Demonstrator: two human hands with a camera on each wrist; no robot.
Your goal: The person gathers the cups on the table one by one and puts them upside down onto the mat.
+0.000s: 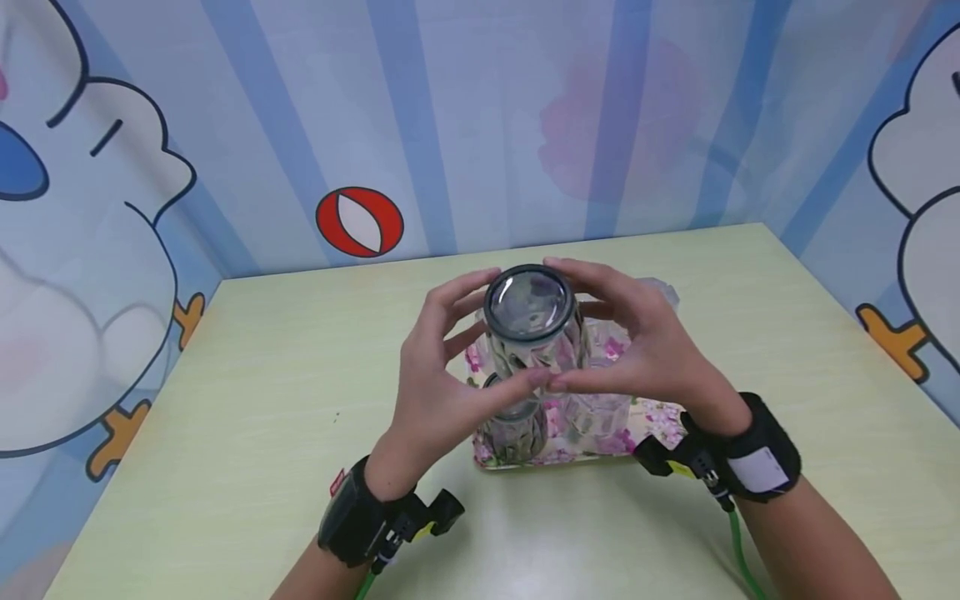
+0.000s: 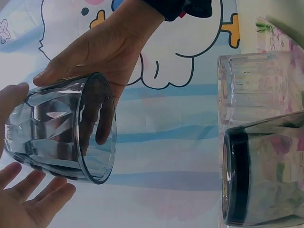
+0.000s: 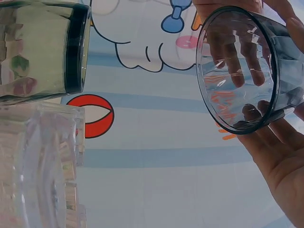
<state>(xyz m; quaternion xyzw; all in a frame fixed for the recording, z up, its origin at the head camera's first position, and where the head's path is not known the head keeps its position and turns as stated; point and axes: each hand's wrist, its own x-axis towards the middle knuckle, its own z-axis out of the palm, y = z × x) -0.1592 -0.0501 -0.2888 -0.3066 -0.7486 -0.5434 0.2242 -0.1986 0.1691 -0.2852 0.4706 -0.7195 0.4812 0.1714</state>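
Note:
A grey-tinted drinking glass (image 1: 528, 304) with a dark base is held upside down in both hands, above a floral tray (image 1: 558, 454). My left hand (image 1: 442, 375) grips it from the left, and my right hand (image 1: 637, 333) from the right, the thumbs meeting at the near side. Its open rim faces the tray in the left wrist view, where the glass (image 2: 52, 123) is apart from the tray. In the right wrist view, fingers show through the held glass (image 3: 237, 71).
A second tinted glass (image 1: 513, 429) stands base up on the tray, at its near left. Clear glasses (image 1: 600, 412) sit beside it on the right. The tray lies on a pale wooden table (image 1: 337, 350), with a printed cloth (image 1: 495, 125) behind.

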